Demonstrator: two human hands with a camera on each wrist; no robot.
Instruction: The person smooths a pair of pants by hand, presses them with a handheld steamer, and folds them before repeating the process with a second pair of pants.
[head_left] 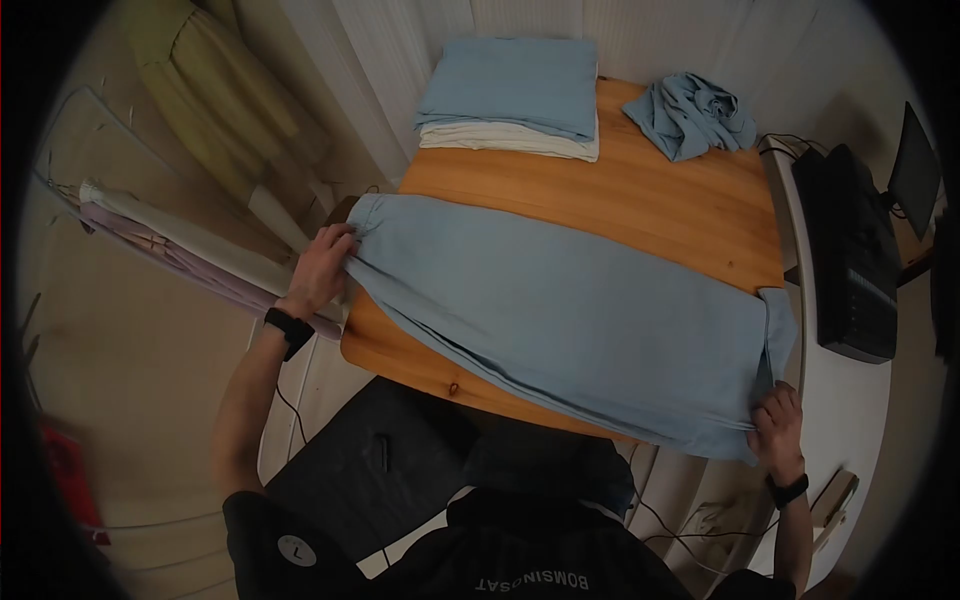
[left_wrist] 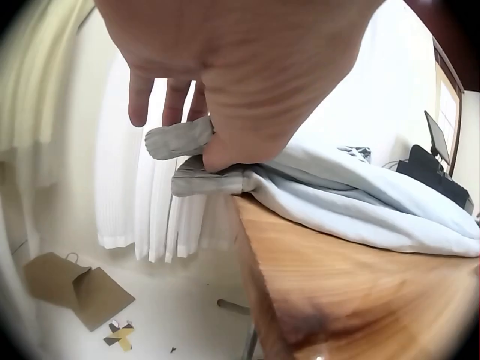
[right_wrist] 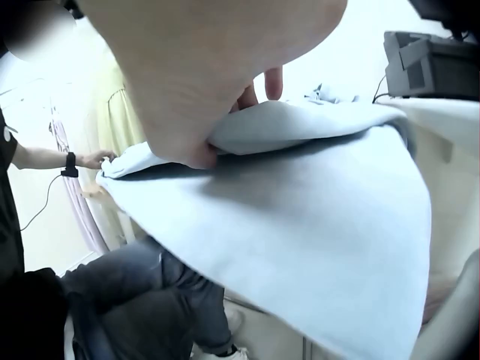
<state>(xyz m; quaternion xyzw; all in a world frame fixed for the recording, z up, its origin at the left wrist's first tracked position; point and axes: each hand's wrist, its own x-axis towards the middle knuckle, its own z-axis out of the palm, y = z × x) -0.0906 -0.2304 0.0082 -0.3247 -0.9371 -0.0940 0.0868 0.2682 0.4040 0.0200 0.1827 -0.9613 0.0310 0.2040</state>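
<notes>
A long light blue cloth (head_left: 560, 310) lies across the wooden table, its near long edge in loose layers. At its left end my left hand (head_left: 322, 268) pinches the gathered edge; in the left wrist view, thumb and fingers of that hand (left_wrist: 240, 67) hold the grey-looking band (left_wrist: 210, 182) by the table corner. My right hand (head_left: 778, 430) grips the near right corner, and in the right wrist view this hand (right_wrist: 202, 82) has its thumb under the upper layer, while a broad flap of cloth (right_wrist: 315, 225) hangs below.
Folded blue cloth (head_left: 510, 85) rests on white cloth (head_left: 510, 140) at the table's back left. Crumpled blue cloth (head_left: 692, 115) lies at the back right. A black device (head_left: 848, 255) and monitor (head_left: 914, 170) stand on the right. Garments hang at left, including a yellow-green one (head_left: 200, 90).
</notes>
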